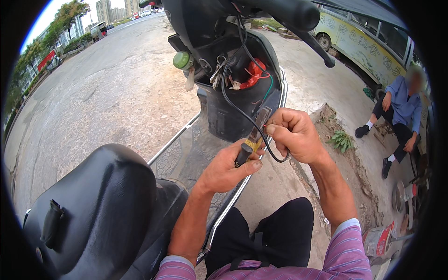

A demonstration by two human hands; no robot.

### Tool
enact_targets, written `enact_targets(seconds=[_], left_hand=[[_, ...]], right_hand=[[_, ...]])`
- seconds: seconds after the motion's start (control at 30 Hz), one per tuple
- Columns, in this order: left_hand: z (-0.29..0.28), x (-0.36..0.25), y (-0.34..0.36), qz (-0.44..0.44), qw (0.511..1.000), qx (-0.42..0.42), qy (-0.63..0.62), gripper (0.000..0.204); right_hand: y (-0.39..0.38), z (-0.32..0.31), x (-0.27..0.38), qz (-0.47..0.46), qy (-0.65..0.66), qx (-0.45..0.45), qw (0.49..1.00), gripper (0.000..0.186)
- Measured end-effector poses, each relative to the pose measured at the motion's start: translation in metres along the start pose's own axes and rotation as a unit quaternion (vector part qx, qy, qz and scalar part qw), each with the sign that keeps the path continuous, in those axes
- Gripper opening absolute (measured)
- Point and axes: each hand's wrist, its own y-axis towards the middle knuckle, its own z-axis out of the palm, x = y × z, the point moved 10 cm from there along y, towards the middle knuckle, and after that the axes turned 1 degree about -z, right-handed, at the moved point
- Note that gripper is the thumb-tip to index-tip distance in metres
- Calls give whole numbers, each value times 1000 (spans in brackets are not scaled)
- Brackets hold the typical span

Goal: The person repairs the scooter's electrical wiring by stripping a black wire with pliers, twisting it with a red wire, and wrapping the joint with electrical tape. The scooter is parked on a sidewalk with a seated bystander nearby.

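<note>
Above the scooter's footboard (pixel 178 156), my left hand (pixel 223 169) is closed around pliers (pixel 262 121) with yellow and black handles, their metal head pointing up and away. Close beside that head, my right hand (pixel 301 136) pinches the end of a black cable (pixel 228 93); a short bit of red wire shows at the fingertips. The cable runs down from the handlebar and loops under my right hand. Thin red and green wires (pixel 269 87) stick out of the scooter's front compartment, next to a red plastic bag (pixel 255 74). Whether the jaws touch the wire I cannot tell.
Keys (pixel 216 72) hang at the front panel beside a green-capped container (pixel 182 60). A black rubber grip (pixel 52 223) lies on the seat (pixel 105 186) at left. The handlebar (pixel 298 16) juts overhead. At right, a person (pixel 402 105) sits near a bucket (pixel 379 240).
</note>
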Motion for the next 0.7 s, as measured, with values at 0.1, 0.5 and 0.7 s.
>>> enact_targets(seconds=[0.1, 0.5, 0.7], left_hand=[[-1, -7, 1, -31, 998, -34, 43, 25], [-8, -21, 1, 16, 982, -91, 164, 23], [-7, -1, 1, -43, 995, -56, 68, 23]], right_hand=[[-2, -3, -1, -12, -59, -19, 998, 18], [-1, 2, -4, -12, -48, -15, 999, 20], [1, 3, -12, -9, 55, 25, 998, 18]])
